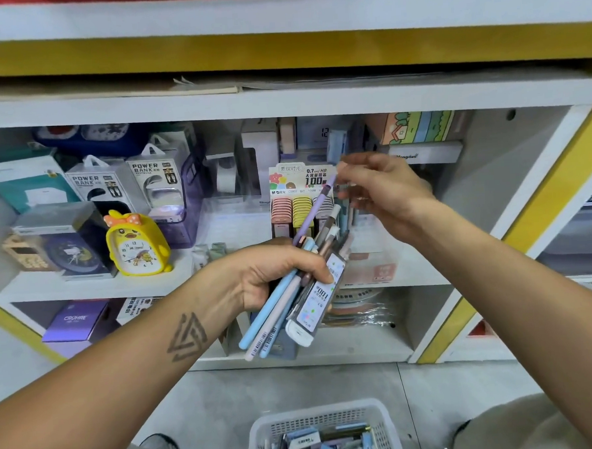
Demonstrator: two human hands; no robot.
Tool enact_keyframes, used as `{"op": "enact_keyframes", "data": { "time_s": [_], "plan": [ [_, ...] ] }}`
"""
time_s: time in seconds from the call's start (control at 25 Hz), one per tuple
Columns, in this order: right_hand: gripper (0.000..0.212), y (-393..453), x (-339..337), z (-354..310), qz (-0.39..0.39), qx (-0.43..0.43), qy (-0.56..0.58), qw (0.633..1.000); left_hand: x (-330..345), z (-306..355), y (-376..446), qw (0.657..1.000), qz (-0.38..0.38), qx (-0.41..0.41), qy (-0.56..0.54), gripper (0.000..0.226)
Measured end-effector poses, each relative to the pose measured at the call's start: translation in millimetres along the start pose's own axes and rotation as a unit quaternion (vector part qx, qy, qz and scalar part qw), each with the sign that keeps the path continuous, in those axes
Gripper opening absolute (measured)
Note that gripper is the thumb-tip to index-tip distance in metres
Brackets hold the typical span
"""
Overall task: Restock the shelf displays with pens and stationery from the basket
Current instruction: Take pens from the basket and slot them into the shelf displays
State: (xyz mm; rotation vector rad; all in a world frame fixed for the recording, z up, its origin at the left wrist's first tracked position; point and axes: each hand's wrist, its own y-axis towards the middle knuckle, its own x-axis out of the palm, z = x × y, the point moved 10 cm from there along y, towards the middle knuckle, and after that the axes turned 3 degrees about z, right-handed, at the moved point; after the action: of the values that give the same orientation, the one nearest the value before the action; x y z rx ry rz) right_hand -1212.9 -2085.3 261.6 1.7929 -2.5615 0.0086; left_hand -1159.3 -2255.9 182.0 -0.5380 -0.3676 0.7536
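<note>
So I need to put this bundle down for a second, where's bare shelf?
Bare shelf lies between the yellow clock and the lead display. Left of the clock, boxes crowd it.

Left forearm enters from the lower left of the frame, a triangular tattoo on its wrist; the left hand [276,273] at centre has fingers curled in a grip. Right forearm enters from the lower right; the right hand [385,192], above centre, pinches with its fingertips [342,168], wrist bent.
</note>
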Motion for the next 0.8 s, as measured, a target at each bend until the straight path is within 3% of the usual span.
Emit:
{"op": "enact_keyframes", "data": {
  "time_s": [0.2, 0.4, 0.6, 0.68, 0.8],
  "plan": [
    [0.008, -6.0, 5.0, -4.6, -0.052, -0.032, 0.002, 0.998, 14.6, 0.7, 3.1, 1.000, -0.019, -0.005, 0.012, 0.019],
    [0.011, -0.1, -53.1, -21.5, 0.121, -0.073, 0.048, 0.989, 23.1, 5.0, 10.3, 0.999, -0.037, -0.001, -0.036, 0.012],
    [0.008, -5.6, -91.8, -48.6, 0.210, -0.183, -0.065, 0.958, 5.3, 16.3, 15.1, 0.997, 0.001, 0.018, -0.074, 0.012],
    [0.005, -2.7, -90.1, -52.0, 0.207, -0.205, -0.187, 0.938, 1.4, 22.5, 14.7, 0.994, 0.012, 0.033, -0.107, 0.010],
    [0.007, 2.1, -66.6, -36.7, 0.143, -0.228, -0.396, 0.878, -7.5, 29.2, 18.1, 0.987, 0.040, 0.063, -0.142, 0.017]
  ]
}}
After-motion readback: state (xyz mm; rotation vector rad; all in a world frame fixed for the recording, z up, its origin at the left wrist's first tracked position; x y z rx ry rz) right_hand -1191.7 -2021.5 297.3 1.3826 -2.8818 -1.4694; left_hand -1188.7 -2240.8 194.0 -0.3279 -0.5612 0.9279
